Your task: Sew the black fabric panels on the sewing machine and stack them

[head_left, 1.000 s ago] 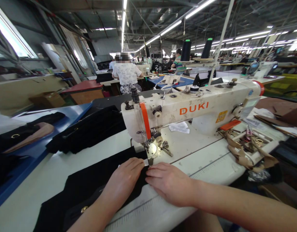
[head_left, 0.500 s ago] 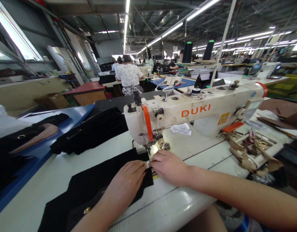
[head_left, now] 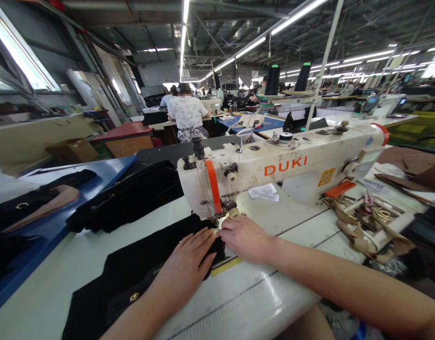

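A black fabric piece with a gold ring lies on the pale machine table, its far end under the needle area of a white sewing machine. My left hand rests flat on the fabric, thumb apart from the fingers. Beside the presser foot, my right hand has its fingers drawn together at the fabric's edge. Something small and white shows between the two hands' fingertips; what the right fingers grip is too small to make out.
A black fabric pile lies behind the piece. At the right stands a tray with straps and metal rings. A small white paper lies under the machine arm. Another person sits ahead, facing away.
The black fabric has moved a little toward the machine and turned slightly. My left thumb has spread from its fingers, and more of a yellow strip shows on the table.
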### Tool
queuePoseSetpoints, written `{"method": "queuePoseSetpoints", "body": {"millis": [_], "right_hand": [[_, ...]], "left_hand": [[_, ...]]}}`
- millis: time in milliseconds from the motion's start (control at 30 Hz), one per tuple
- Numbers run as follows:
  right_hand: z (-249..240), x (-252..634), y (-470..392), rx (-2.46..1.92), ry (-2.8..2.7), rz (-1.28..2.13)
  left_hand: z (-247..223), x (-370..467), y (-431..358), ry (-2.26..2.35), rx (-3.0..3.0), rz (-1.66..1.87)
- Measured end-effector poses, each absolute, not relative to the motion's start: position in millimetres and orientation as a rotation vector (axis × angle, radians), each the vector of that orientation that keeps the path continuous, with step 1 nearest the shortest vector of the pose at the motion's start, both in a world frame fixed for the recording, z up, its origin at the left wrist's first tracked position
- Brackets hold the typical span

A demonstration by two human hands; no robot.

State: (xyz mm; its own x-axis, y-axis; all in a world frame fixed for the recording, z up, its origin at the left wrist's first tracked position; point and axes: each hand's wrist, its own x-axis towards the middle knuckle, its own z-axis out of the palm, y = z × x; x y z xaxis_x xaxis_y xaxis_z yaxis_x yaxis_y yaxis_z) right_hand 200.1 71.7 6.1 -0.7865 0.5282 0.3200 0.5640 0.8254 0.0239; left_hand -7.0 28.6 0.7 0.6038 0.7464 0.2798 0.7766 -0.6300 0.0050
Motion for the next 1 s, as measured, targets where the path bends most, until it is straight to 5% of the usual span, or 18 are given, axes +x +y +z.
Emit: {"method": "queuePoseSetpoints", "body": {"millis": [1000], "right_hand": [[-3.7, 203.3, 70.6, -0.844, -2.678, -0.174]], "left_hand": [[-0.8, -2.8, 33.5, -1.404, -2.766, -0.370]]}}
